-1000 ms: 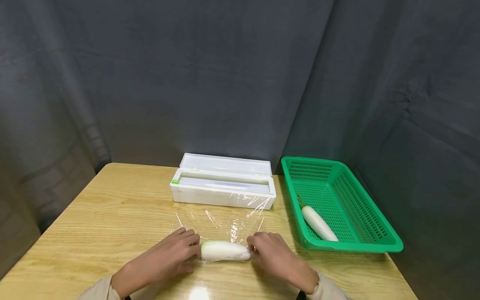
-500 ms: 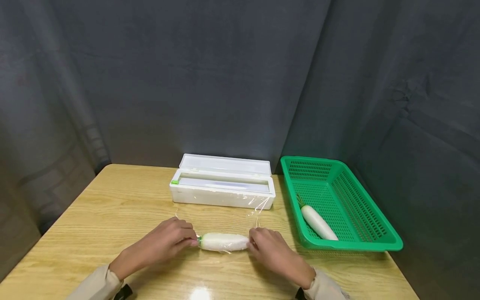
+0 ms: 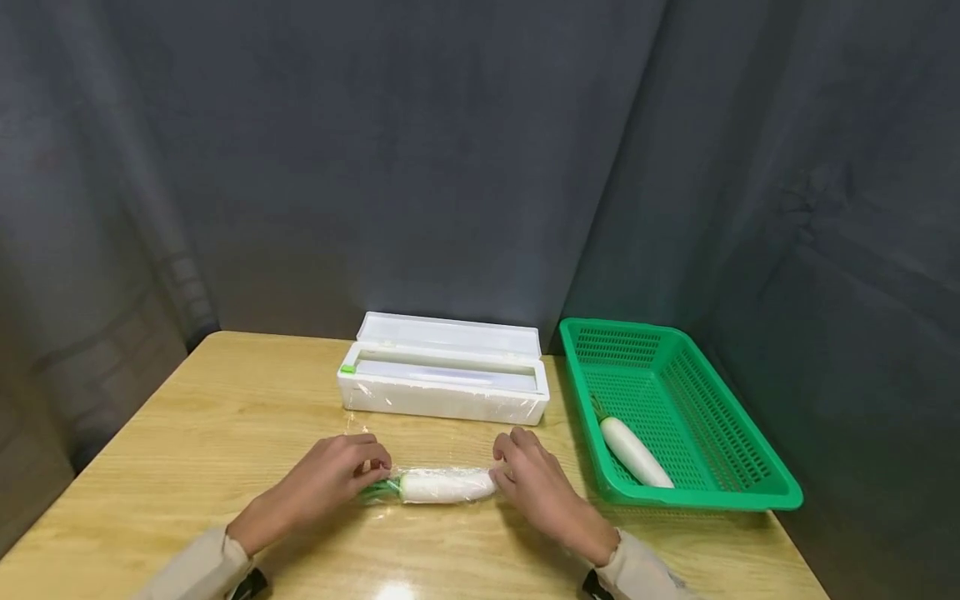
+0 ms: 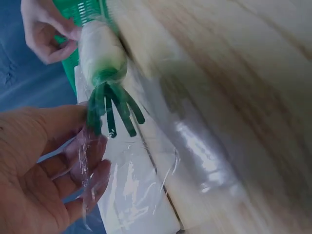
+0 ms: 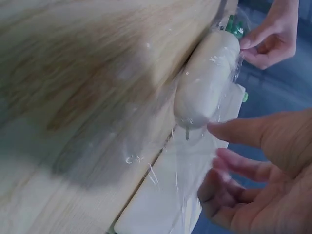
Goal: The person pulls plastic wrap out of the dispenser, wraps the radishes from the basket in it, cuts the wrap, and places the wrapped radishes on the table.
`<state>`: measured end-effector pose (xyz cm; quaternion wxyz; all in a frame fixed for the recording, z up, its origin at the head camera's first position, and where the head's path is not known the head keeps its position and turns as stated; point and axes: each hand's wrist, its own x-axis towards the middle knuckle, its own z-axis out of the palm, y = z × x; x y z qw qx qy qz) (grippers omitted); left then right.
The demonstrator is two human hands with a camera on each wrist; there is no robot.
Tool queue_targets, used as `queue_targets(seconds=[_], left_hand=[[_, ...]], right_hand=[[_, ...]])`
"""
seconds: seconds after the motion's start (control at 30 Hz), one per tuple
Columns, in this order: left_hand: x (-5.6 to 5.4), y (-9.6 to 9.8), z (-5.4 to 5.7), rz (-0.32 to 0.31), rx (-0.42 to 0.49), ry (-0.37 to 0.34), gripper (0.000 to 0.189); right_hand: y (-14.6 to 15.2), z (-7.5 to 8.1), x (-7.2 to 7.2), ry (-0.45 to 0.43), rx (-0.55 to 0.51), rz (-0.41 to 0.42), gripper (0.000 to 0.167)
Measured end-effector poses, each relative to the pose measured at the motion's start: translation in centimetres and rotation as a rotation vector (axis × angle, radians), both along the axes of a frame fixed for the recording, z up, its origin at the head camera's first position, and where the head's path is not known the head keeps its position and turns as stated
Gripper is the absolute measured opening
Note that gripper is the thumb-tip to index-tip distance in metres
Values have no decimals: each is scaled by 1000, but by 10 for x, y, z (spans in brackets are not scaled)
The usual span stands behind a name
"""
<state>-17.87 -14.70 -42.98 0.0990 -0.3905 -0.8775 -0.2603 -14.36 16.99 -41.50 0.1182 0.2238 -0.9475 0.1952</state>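
A white radish (image 3: 446, 486) with green stems (image 3: 381, 490) lies sideways in clear plastic wrap (image 4: 129, 180). My left hand (image 3: 326, 479) is at the stem end. Its thumb touches the film beside the stems (image 4: 114, 109), with a gap between thumb and fingers. At the tapered end is my right hand (image 3: 542, 492), its thumb tip against the wrapped radish (image 5: 204, 83) and its bent fingers apart from the thumb. The film stretches back from the radish toward a white wrap dispenser box (image 3: 442, 398).
The box's lid (image 3: 450, 332) stands raised behind it. A green basket (image 3: 693, 498) at the right holds another white radish (image 3: 636, 452). All rest on a wooden table (image 3: 247, 400), with a dark curtain (image 3: 450, 167) behind.
The radish has shifted slightly back and its green stems have come into view. Both hands have loosened, the left moving a little left and the right fingers lifting.
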Motion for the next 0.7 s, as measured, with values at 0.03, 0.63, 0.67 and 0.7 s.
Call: queue_targets(seconds=[0.03, 0.63, 0.67, 0.7], left_hand=[[0, 1, -1, 7, -3, 26, 9], [-2, 13, -4, 135, -39, 202, 22], [-1, 15, -5, 148, -35, 246, 26], [-1, 16, -4, 159, -26, 291, 30]], right_hand=[[-1, -2, -1, 43, 2, 21, 26], [-11, -4, 4, 160, 394, 317, 19], [-11, -5, 4, 150, 398, 318, 22], [-11, -5, 3, 143, 405, 318, 26]])
